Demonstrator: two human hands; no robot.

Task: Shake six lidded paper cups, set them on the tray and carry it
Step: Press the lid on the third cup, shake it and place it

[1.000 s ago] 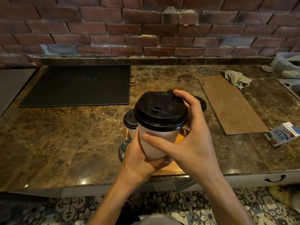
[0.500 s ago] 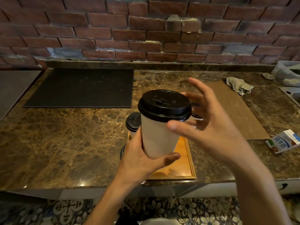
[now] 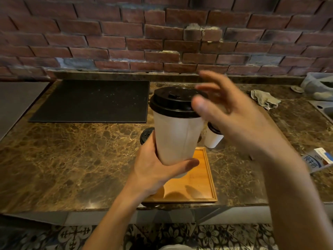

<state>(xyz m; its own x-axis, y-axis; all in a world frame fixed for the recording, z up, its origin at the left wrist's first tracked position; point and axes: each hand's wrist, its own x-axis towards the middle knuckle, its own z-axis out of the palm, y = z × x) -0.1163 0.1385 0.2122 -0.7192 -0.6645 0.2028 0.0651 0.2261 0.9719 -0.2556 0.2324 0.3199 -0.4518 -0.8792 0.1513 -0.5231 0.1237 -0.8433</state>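
Above the near half of the wooden tray (image 3: 207,177), we find the left hand (image 3: 153,166) wrapped round the lower part of a white paper cup (image 3: 176,138). The thumb lies across the front near the base, and the other fingers are out of sight behind the cup. The cup is held upright, clear of the tray, with its black lid (image 3: 171,103) seated on top.

The right hand (image 3: 239,123) hovers at lid height with fingers spread, holding nothing. Motion blur smears it and its thumb overlaps the lid's right rim, so we cannot tell whether it touches the lid or merely sits in front of it.

The tray lies on the marble counter (image 3: 72,159) at its front edge. The cup and left wrist cover its far and left parts, so only the bare right portion shows. Beyond the tray's far right corner a second cup (image 3: 213,139) stands on the counter, its top cut off by the right hand. Left of the held cup just a sliver of another lid (image 3: 146,135) peeks out, its cup hidden. We cannot count further cups.

A black mat (image 3: 93,101) lies toward the brick wall (image 3: 162,42). To the right we make out a crumpled rag (image 3: 264,99), a blue-and-white carton (image 3: 319,159) and the corner of a sink (image 3: 326,110), the last two cropped by the frame's edge.
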